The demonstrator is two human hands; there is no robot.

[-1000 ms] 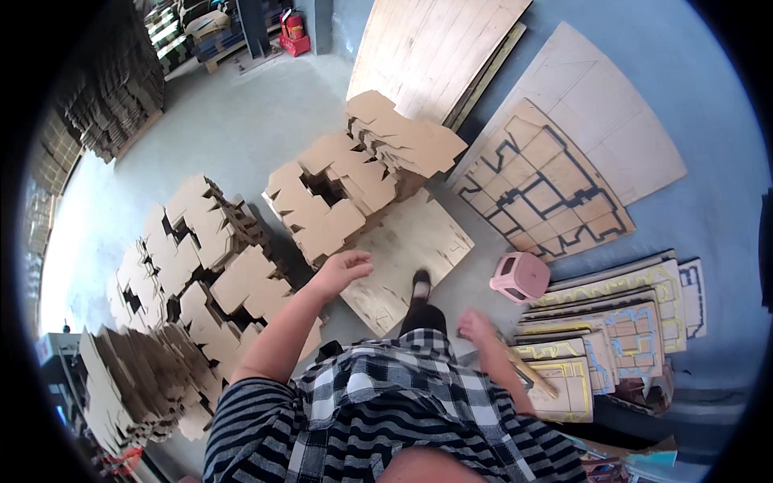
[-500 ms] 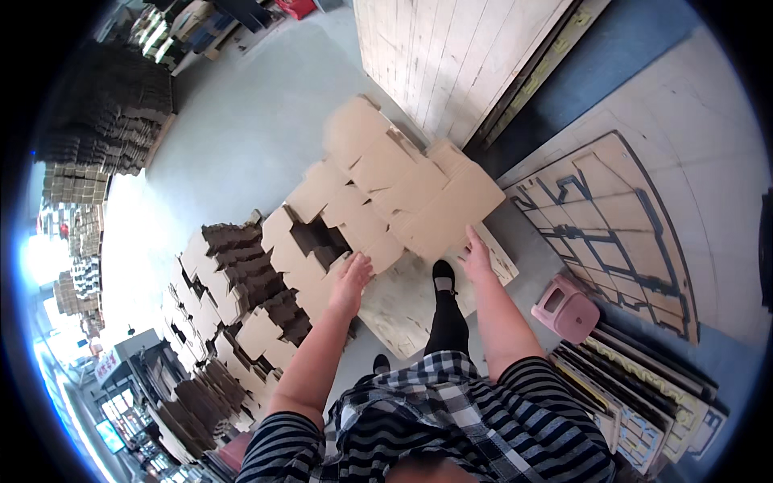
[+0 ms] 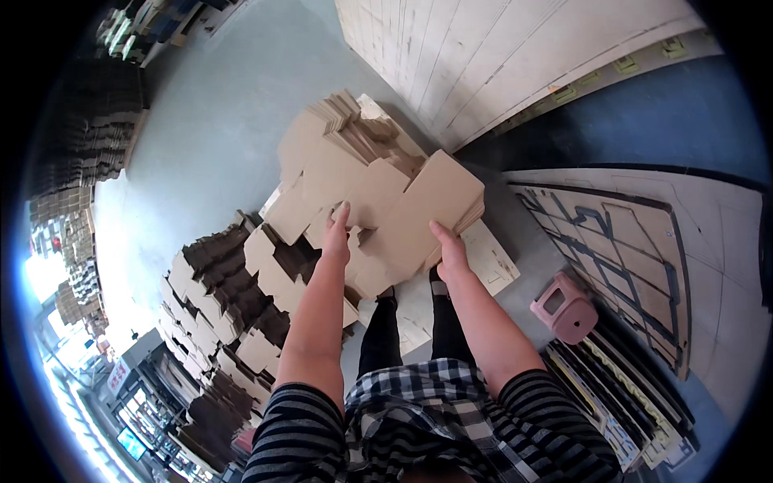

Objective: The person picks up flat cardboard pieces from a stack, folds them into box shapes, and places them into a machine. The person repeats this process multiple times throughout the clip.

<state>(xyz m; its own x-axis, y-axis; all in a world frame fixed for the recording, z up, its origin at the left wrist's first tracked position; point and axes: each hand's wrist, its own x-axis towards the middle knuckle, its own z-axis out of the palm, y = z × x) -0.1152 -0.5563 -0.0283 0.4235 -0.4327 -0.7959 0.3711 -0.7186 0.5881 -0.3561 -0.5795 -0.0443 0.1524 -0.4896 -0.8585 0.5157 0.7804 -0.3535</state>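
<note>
A bundle of flat die-cut brown cardboard box blanks [image 3: 386, 217] is tilted in front of me, its layers fanned at the far edge and at the right. My right hand [image 3: 452, 253] is closed on its near right edge, thumb on top and the other fingers hidden beneath. At the near left, my left hand [image 3: 336, 237] grips the blanks beside a notched cut-out, its fingers partly hidden. Beneath the bundle, a pale wooden board [image 3: 487, 262] shows at the right.
Stacked cardboard blanks [image 3: 217, 282] stand to the left. A pink plastic stool [image 3: 568, 310] is on the right, near a leaning wooden die board [image 3: 620, 266] and several upright boards [image 3: 620, 394]. A large pale panel [image 3: 483, 56] stands at the far right.
Both hands have moved onto the cardboard and taken hold of it. The upper blanks have shifted and tilted as a bundle, with their layered edges now showing. My feet have moved closer together.
</note>
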